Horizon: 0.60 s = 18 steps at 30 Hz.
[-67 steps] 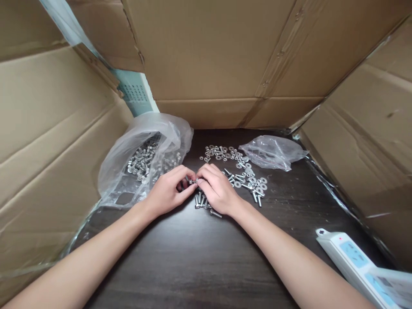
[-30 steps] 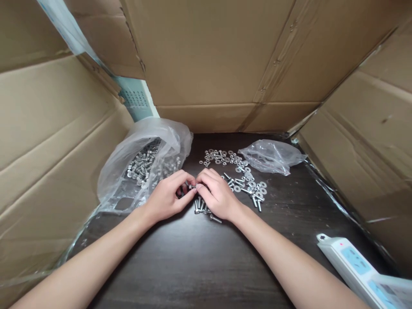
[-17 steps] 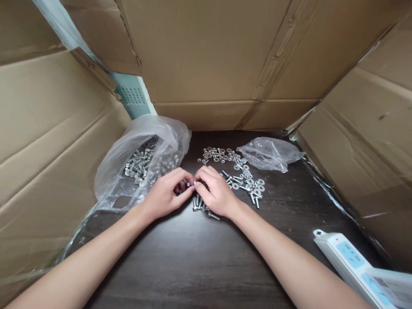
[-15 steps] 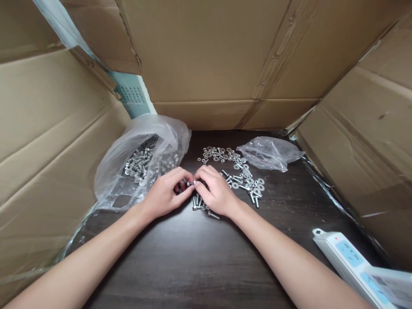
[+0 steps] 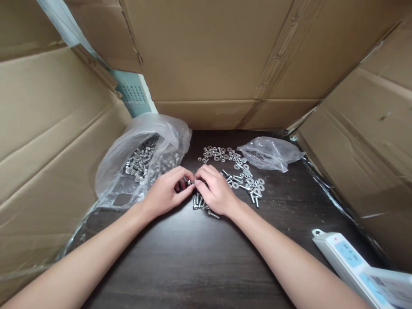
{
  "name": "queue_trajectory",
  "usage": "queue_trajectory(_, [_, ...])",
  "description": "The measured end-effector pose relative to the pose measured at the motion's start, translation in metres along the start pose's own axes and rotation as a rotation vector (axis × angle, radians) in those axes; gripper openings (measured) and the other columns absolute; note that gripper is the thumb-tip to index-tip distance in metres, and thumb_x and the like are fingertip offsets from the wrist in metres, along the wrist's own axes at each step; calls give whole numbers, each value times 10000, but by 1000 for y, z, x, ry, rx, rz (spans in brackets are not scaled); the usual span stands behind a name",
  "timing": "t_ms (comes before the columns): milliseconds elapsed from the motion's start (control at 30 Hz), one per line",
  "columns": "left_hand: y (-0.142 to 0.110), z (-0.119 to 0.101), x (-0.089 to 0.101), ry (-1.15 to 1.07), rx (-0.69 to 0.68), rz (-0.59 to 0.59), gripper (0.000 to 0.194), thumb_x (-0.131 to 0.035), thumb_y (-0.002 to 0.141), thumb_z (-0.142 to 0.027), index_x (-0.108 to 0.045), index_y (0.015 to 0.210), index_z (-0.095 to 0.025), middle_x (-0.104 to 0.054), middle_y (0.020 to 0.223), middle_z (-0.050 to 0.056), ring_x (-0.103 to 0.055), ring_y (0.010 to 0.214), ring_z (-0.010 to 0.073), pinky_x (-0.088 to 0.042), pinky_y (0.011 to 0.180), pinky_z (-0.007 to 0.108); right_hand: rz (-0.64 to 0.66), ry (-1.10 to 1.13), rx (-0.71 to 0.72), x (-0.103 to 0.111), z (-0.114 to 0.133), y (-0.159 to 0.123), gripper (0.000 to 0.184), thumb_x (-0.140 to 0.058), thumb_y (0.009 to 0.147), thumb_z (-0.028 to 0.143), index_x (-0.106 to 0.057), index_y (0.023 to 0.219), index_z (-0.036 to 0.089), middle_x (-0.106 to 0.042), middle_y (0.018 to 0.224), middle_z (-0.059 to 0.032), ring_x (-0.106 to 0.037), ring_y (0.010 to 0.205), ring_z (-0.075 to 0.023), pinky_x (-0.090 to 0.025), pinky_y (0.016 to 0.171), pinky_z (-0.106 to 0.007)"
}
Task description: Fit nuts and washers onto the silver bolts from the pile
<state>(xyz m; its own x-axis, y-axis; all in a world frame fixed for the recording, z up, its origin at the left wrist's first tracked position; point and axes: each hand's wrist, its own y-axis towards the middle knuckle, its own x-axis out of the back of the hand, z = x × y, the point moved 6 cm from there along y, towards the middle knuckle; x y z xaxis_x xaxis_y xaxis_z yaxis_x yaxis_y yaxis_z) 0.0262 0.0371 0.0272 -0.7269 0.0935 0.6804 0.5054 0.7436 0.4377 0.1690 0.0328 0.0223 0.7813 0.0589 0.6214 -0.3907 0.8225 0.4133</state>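
Bolt (image 5: 191, 183) pinched between two bare hands above a dark worktop

Head view: much of the bolt is covered by the fingertips, so its full length and whatever is fitted on it are hard to make out. The fingers of the left hand (image 5: 165, 191) are clamped on one end, and those of the right hand (image 5: 216, 189) close on the other. The right hand also hides part of the loose bolts (image 5: 197, 202) beneath it — one lies slanted near the wrist. Both forearms are cut off by the lower edge, as is the white power strip (image 5: 352, 259) at the right, partly covered by a translucent sheet (image 5: 394, 285).

An open plastic bag (image 5: 112, 165) of metal fasteners (image 5: 140, 161) stands just beside the left hand. Beyond and beside the right hand spread mixed hardware (image 5: 240, 165), bolts, nuts and flat washers, with a crumpled clear bag (image 5: 270, 154) behind. Cardboard panels (image 5: 206, 56) rise at the back and both sides of the worktop (image 5: 180, 262).

Counted: one held bolt, two hands, two plastic bags, one power strip. The bagged fasteners and the scattered hardware overlap — too many and too small to count exactly.
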Motion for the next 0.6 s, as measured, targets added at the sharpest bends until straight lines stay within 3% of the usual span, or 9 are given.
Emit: queue_trajectory(600, [1, -1, 0, 1, -26, 2, 36, -620, 945, -184, -605, 976, -192, -602, 849, -7, -574, 683, 111, -480, 622, 218, 14, 3, 10, 0, 0, 0, 186, -455, 991, 180, -513, 819, 214, -587, 877, -42, -524, 869, -211, -414, 833, -376])
